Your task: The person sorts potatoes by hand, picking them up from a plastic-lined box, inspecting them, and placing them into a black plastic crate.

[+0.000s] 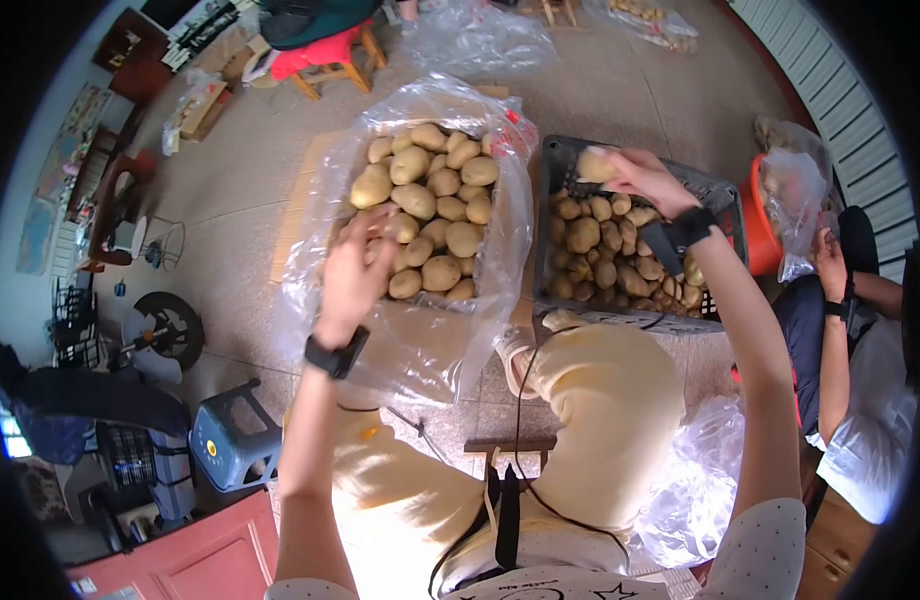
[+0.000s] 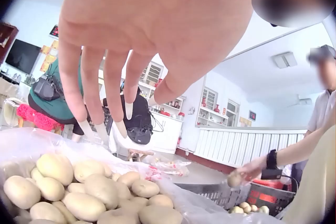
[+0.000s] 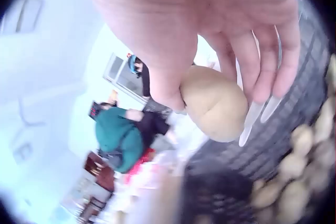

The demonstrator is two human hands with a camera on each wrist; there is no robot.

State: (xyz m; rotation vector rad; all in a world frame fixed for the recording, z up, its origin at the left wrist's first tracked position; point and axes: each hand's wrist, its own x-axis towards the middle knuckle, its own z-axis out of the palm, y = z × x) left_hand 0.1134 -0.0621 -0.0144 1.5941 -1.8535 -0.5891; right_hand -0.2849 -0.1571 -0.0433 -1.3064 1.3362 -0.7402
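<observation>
Larger potatoes (image 1: 442, 182) fill a box lined with clear plastic (image 1: 380, 345). My left hand (image 1: 358, 270) is over the box's left side; in the left wrist view its fingers (image 2: 113, 124) hang loosely above the potatoes (image 2: 84, 205), holding nothing. A potato (image 3: 214, 103) is pinched between the thumb and fingers of my right hand (image 3: 210, 40). In the head view the right hand (image 1: 652, 182) holds that potato (image 1: 597, 165) over the back of a black crate (image 1: 720, 190), which contains smaller potatoes (image 1: 610, 245).
An orange bucket (image 1: 763, 215) with plastic bags stands right of the crate, beside another seated person's arm (image 1: 833, 370). A blue stool (image 1: 235, 435) is at left. A plastic bag (image 1: 690, 480) lies near my right leg. Farther back is a stool with a red cover (image 1: 325, 52).
</observation>
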